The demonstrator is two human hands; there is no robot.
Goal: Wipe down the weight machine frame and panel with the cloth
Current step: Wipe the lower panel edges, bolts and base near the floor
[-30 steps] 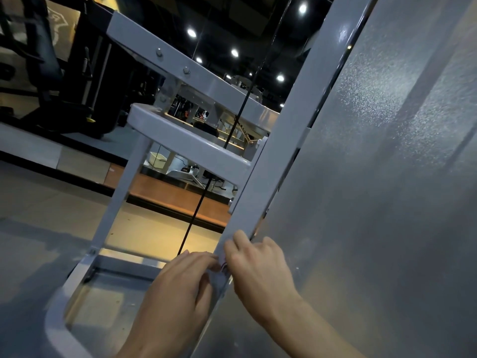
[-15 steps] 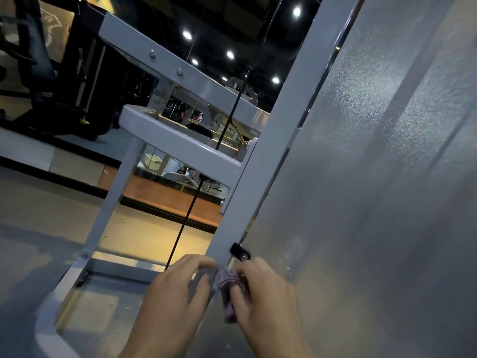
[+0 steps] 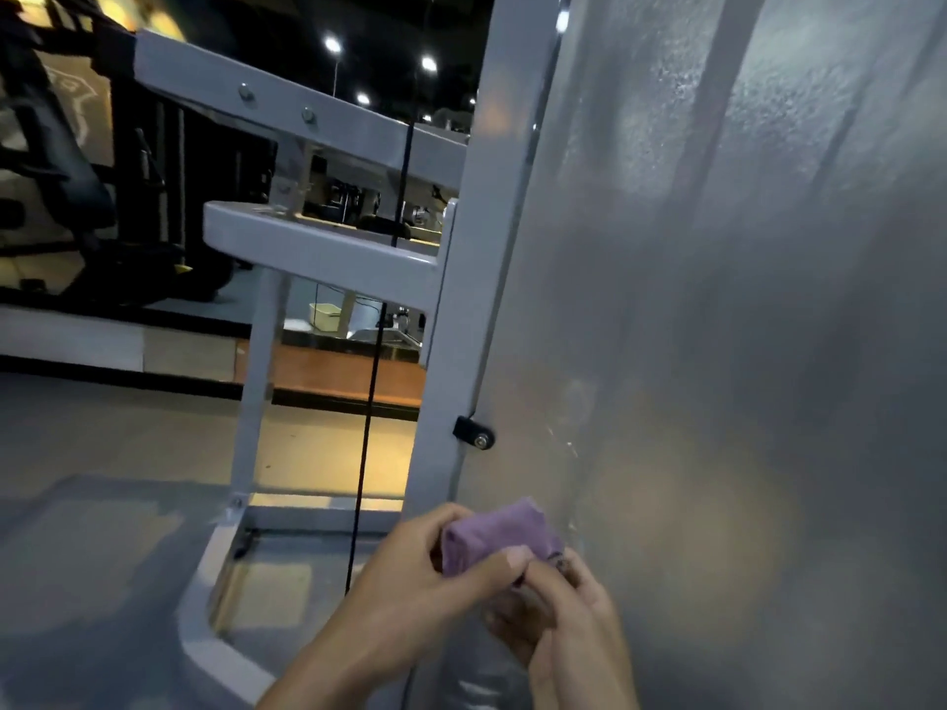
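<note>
No legible text, label, brand, number or sign anywhere in view.

Head camera looks down, close along the frame upright [image 3: 461, 310].

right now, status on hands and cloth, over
Left hand and right hand both grip purple cloth. Cloth bunched at panel edge. Black bracket above.

dim gym, ceiling spotlights [image 3: 332, 44], grey floor [image 3: 102, 453], wooden platform [image 3: 328, 371]
</note>
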